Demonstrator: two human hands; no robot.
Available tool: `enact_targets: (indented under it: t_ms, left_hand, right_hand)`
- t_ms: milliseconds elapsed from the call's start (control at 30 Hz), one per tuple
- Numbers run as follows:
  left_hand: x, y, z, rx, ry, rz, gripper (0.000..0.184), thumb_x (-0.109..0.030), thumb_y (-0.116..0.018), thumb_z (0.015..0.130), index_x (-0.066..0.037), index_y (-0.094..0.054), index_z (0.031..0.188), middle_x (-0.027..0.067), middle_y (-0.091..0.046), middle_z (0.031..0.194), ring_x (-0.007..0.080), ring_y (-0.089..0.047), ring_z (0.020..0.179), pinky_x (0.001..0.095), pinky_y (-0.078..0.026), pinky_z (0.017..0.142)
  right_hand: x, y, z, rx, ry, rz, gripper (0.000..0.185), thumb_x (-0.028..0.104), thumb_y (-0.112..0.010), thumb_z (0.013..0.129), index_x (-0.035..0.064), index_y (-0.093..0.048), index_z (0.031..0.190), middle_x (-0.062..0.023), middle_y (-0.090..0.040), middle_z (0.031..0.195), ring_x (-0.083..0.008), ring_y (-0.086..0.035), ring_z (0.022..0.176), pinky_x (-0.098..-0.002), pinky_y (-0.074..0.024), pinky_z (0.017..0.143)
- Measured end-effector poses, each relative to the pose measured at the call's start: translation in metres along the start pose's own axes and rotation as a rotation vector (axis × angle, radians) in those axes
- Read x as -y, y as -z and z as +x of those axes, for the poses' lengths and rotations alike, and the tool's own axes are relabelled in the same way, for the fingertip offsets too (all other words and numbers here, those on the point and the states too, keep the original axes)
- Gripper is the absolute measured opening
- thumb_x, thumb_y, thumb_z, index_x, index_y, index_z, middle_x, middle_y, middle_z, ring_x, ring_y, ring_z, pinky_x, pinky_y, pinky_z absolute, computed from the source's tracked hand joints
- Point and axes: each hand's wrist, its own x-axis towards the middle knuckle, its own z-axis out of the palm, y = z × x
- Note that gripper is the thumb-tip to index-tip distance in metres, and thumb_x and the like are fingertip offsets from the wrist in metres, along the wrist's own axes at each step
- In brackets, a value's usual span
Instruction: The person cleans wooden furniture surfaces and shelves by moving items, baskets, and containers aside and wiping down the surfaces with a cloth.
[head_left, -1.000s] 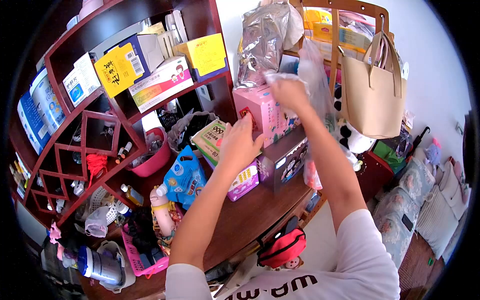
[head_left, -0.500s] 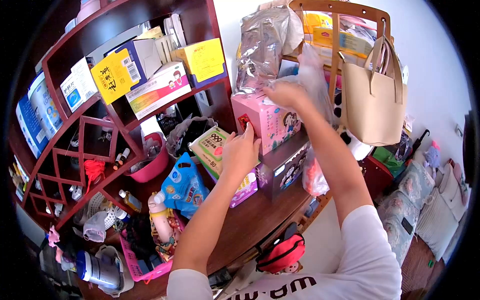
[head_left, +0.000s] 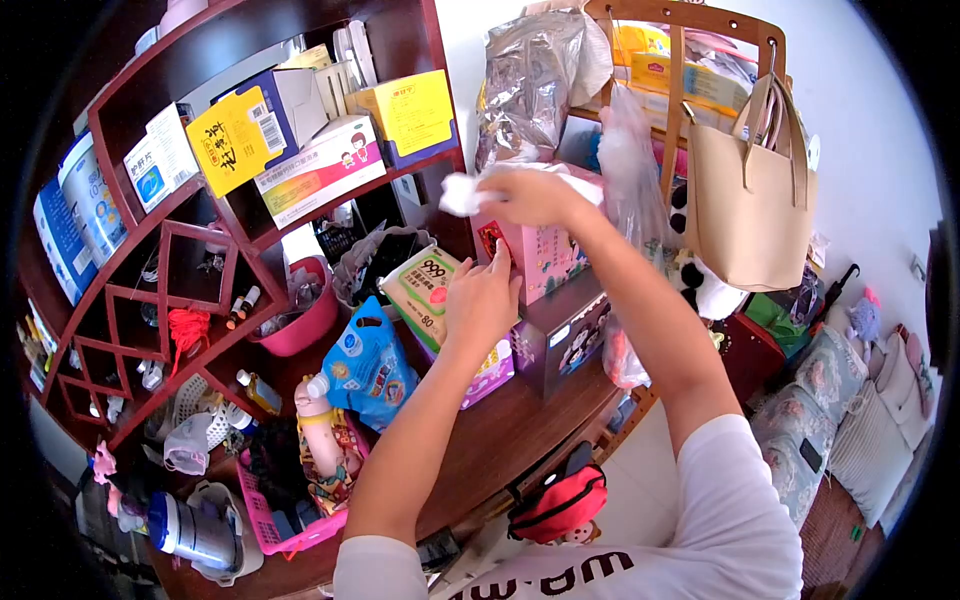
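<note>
My right hand is closed on a crumpled white cloth, which sticks out to the left above the pink box. That box stands on a dark box with printed figures. My left hand points its index finger up against the pink box's left side, near a red patch. Its fingers are apart, and nothing shows in them. Just left of it leans a green-and-white pack of wipes, above a purple box. Part of the pink box's top is hidden by my right hand and forearm.
A blue pouch and a pink basket stand left on the wooden top. Shelves with medicine boxes rise behind. A silver plastic bag sits at the back; a beige handbag hangs on a chair.
My right hand has moved left from the top of the pink box to above its left edge, and the white cloth now shows in it. My left hand has hardly moved.
</note>
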Motion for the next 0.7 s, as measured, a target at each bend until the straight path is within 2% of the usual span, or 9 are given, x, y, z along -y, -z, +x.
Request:
enact_targets:
  t_ms: [100,167,233,267,333,467,533,633,700]
  left_hand:
    - [-0.008,0.012,0.004,0.142,0.117,-0.006,0.047,-0.020,-0.059,0.082,0.004,-0.051,0.121,0.0202,-0.064,0.079,0.0310,-0.064,0.076,0.0408,-0.047,0.088]
    - [-0.008,0.013,0.003,0.177,0.127,0.014,0.047,-0.020,-0.059,0.082,0.004,-0.050,0.121,0.0207,-0.064,0.079,0.0310,-0.064,0.078,0.0412,-0.046,0.089]
    - [-0.001,0.006,0.001,0.112,0.038,0.060,0.047,-0.019,-0.059,0.082,0.003,-0.050,0.122,0.0201,-0.065,0.081,0.0309,-0.063,0.079,0.0413,-0.045,0.090]
    - [0.000,0.004,0.001,0.110,0.038,0.059,0.047,-0.019,-0.059,0.082,0.003,-0.050,0.122,0.0201,-0.065,0.081,0.0309,-0.063,0.079,0.0413,-0.045,0.090]
    - [0.001,0.003,-0.001,0.061,0.009,0.011,0.048,-0.018,-0.059,0.082,0.003,-0.049,0.123,0.0187,-0.065,0.083,0.0303,-0.063,0.081,0.0411,-0.044,0.092]
    - [0.002,0.004,0.000,0.086,0.018,0.003,0.049,-0.016,-0.059,0.081,0.003,-0.048,0.124,0.0176,-0.065,0.085,0.0298,-0.063,0.083,0.0407,-0.044,0.092]
    - [0.002,0.001,-0.001,0.052,0.001,0.011,0.048,-0.016,-0.060,0.080,0.004,-0.049,0.123,0.0178,-0.065,0.085,0.0296,-0.063,0.083,0.0411,-0.044,0.092]
    - [-0.001,0.007,0.001,0.142,0.034,0.036,0.050,-0.018,-0.061,0.078,0.007,-0.049,0.121,0.0157,-0.065,0.089,0.0282,-0.063,0.082,0.0410,-0.043,0.093]
    - [0.001,0.009,0.003,0.126,0.003,0.033,0.052,-0.020,-0.062,0.078,0.006,-0.049,0.120,0.0161,-0.064,0.092,0.0289,-0.062,0.086,0.0429,-0.042,0.094]
  right_hand:
    - [0.014,-0.008,-0.001,0.099,0.222,-0.055,0.020,0.015,-0.057,0.076,0.0152,-0.070,0.091,-0.0111,-0.067,0.089,-0.0312,-0.063,0.084,-0.0382,-0.0494,0.075]
    - [0.018,0.002,-0.020,0.089,0.244,0.033,0.021,0.010,-0.059,0.077,0.0142,-0.069,0.096,-0.0117,-0.067,0.089,-0.0295,-0.064,0.082,-0.0360,-0.0493,0.075]
    - [0.002,0.015,-0.037,-0.075,0.319,0.339,0.022,0.008,-0.060,0.080,0.0120,-0.068,0.100,-0.0117,-0.067,0.089,-0.0252,-0.064,0.080,-0.0341,-0.0488,0.073]
    - [-0.003,0.031,-0.050,-0.036,0.151,0.291,0.022,0.004,-0.052,0.089,0.0070,-0.064,0.107,-0.0095,-0.066,0.104,-0.0190,-0.062,0.095,-0.0302,-0.0462,0.084]
    - [-0.060,0.033,-0.053,-0.029,-0.201,0.204,0.024,0.009,-0.051,0.088,0.0062,-0.062,0.110,-0.0130,-0.065,0.104,-0.0234,-0.063,0.093,-0.0320,-0.0471,0.082]
    - [-0.099,0.027,-0.045,-0.237,-0.396,-0.079,0.025,0.018,-0.052,0.085,0.0097,-0.065,0.105,-0.0157,-0.066,0.093,-0.0301,-0.064,0.085,-0.0405,-0.0492,0.075]
    - [-0.062,0.019,-0.037,-0.106,-0.351,-0.148,0.030,0.024,-0.051,0.087,0.0071,-0.063,0.108,-0.0181,-0.064,0.101,-0.0310,-0.062,0.095,-0.0391,-0.0473,0.081]
    - [0.000,0.022,-0.053,-0.144,-0.194,-0.058,0.025,0.015,-0.053,0.085,0.0063,-0.063,0.107,-0.0175,-0.064,0.098,-0.0311,-0.062,0.092,-0.0371,-0.0477,0.080]
    - [0.019,0.026,-0.060,-0.082,0.090,0.130,0.023,0.006,-0.053,0.086,0.0041,-0.063,0.106,-0.0153,-0.066,0.096,-0.0270,-0.063,0.087,-0.0329,-0.0480,0.079]
